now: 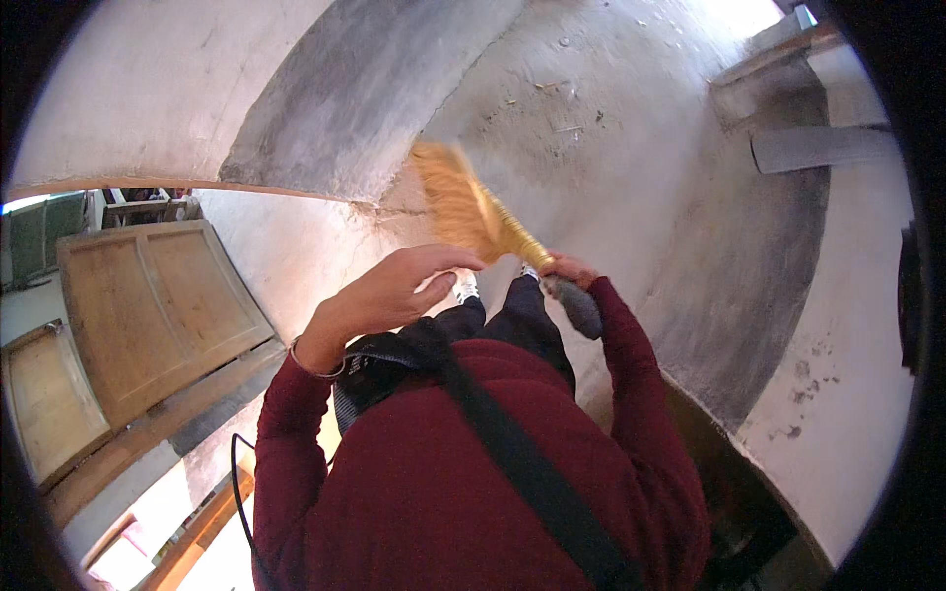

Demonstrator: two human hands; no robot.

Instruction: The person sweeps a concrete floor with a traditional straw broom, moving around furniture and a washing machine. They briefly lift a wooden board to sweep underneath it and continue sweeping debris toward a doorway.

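A straw hand broom (463, 197) with yellow bristles and a bound handle slants over the concrete floor in front of my feet. My right hand (570, 270) is closed round its handle, and the dark grey handle end sticks out below the fist. The bristles are smeared by motion and spread toward the foot of the wall on the left. My left hand (399, 293) hangs in the air at the left of the broom, palm inward, thumb and fingers apart, holding nothing. A bracelet circles the left wrist.
Small bits of debris (552, 89) lie scattered on the floor ahead. On the left is a wooden panelled door (163, 310). A grey pipe-like piece (823, 148) juts from the right wall. A dark cable (236, 492) hangs beside my left arm.
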